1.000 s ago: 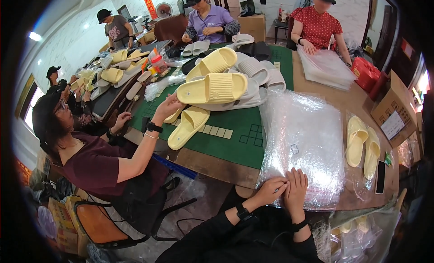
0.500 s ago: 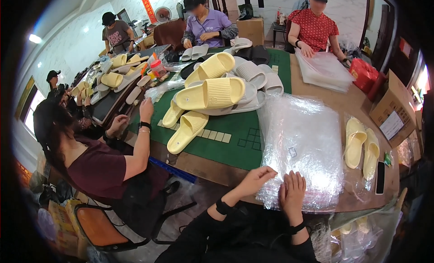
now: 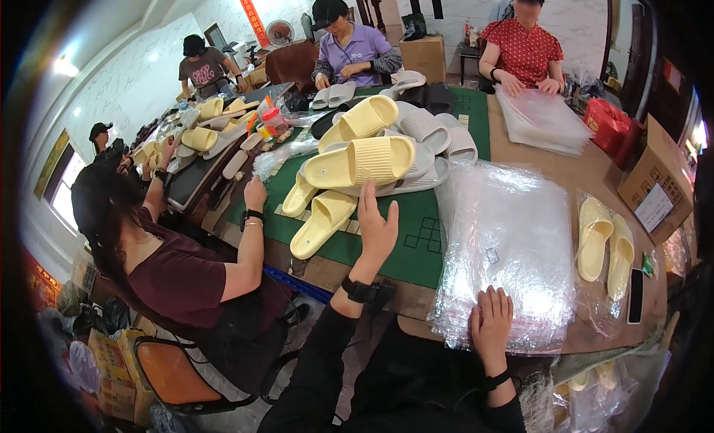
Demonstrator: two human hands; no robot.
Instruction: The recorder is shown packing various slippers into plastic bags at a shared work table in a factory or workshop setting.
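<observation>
My left hand (image 3: 378,226) reaches up to the slipper pile with its fingers stretched out and holds nothing. Its fingertips are at the lower edge of a ribbed yellow slipper (image 3: 372,156); whether they touch it I cannot tell. Another yellow slipper (image 3: 323,223) lies to the left of that hand, on the green mat (image 3: 420,273). Grey slippers (image 3: 424,128) are heaped under and behind the yellow ones. My right hand (image 3: 491,321) lies flat on the near edge of a stack of clear plastic bags (image 3: 509,243), fingers extended.
Yellow slippers in a clear bag (image 3: 595,239) lie right of the stack, beside a black phone (image 3: 636,295) and a cardboard box (image 3: 654,180). A co-worker in a maroon top (image 3: 175,265) sits at my left. Across the table, another person handles plastic sheets (image 3: 550,120).
My left hand has left the bag stack and moved up and left to the yellow slippers, its fingers opening out. My right hand stays on the bags. The view has shifted slightly.
</observation>
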